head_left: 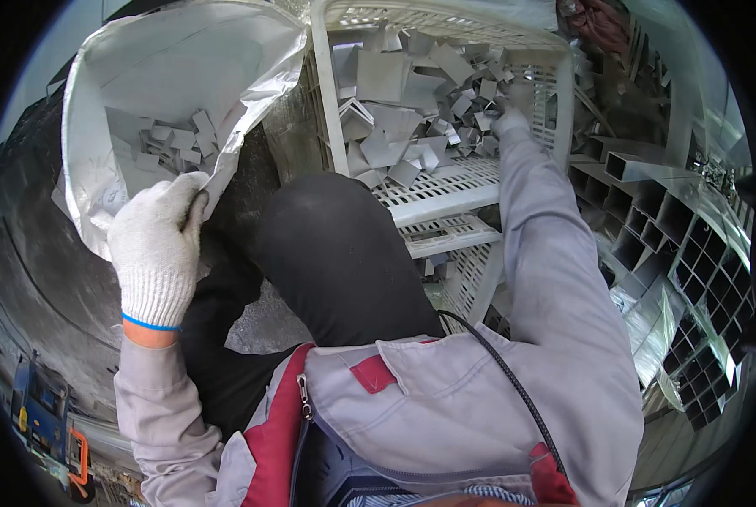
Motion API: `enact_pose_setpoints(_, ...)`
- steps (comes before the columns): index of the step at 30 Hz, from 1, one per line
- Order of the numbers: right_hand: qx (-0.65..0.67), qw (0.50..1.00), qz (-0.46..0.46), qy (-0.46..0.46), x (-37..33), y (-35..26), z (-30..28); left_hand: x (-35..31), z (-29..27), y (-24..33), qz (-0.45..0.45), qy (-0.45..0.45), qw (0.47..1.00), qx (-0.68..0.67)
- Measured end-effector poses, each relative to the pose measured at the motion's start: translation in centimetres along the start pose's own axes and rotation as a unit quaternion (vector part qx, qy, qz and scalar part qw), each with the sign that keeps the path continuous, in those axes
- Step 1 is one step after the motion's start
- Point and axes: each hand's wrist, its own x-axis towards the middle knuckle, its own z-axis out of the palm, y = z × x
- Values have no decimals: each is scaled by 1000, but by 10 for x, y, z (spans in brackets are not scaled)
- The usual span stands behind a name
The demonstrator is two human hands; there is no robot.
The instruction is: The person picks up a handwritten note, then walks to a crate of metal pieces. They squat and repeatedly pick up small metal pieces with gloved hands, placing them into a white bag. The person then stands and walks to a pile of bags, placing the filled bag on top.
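My left hand, in a white knitted glove with a blue cuff edge, is closed on the rim of a white sack. Several small silvery metal pieces lie at the bottom of this sack. My right arm reaches into a white plastic basket heaped with cut metal pieces, some flat, some angled. Near the basket's right side, my right hand, also gloved, is among the smaller pieces. Its fingers are small and partly hidden, so I cannot make out whether they hold one.
Under the basket stands another white plastic crate with metal bits inside. Stacked square metal tubes fill the right side, open ends showing. My bent knee is between sack and basket. A blue tool with an orange part lies at lower left.
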Motion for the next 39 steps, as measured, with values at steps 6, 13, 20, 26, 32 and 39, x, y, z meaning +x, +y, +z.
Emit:
enact_pose_setpoints(6,-11,997,53,-51,-2,-31,-21,4,7,-1,6,12,1000,6)
enact_pose_setpoints(13,331,933,141,19,-48,-67,-64,2,6,0,6,26,1000,-14)
enact_pose_setpoints(20,802,592,51,-67,-105,-142,-114,-2,5,-5,17,39,999,-34)
enact_pose_setpoints(26,739,648,-160,-94,-203,-306,-224,-2,5,-2,21,5,1000,22)
enact_pose_setpoints(32,664,681,-302,72,-255,-366,-210,-4,1,0,27,-10,998,47)
enact_pose_setpoints(39,193,967,125,112,-73,-110,-119,-5,1,-8,16,16,1000,-7)
